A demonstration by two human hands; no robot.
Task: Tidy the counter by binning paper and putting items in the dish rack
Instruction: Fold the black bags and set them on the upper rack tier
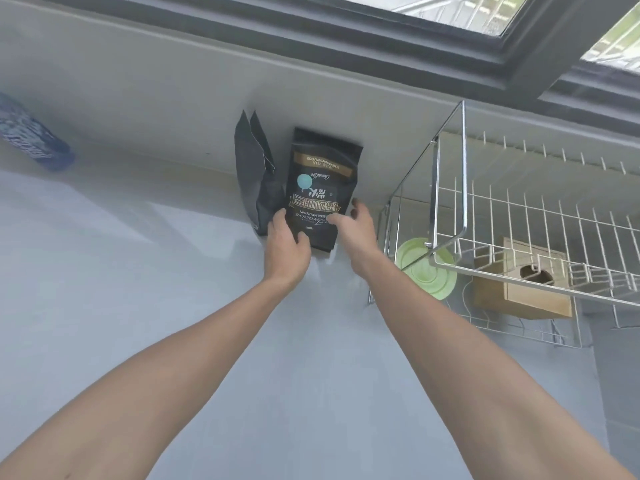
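Observation:
A black coffee bag [320,188] with gold lettering stands upside down against the back wall of the grey counter [173,306]. My left hand [285,244] grips its lower left edge, thumb across the front. My right hand [353,230] touches its lower right side with the fingers spread around it. A second, plain dark bag [256,168] leans against the wall just left of it. The wire dish rack [519,216] stands to the right, its white upper tier holding nothing visible.
Under the rack's upper tier lie a pale green plate [433,275] and a wooden box [526,292] with a round hole. A blue patterned package [31,133] sits at the far left against the wall. A window frame [415,39] runs above the backsplash.

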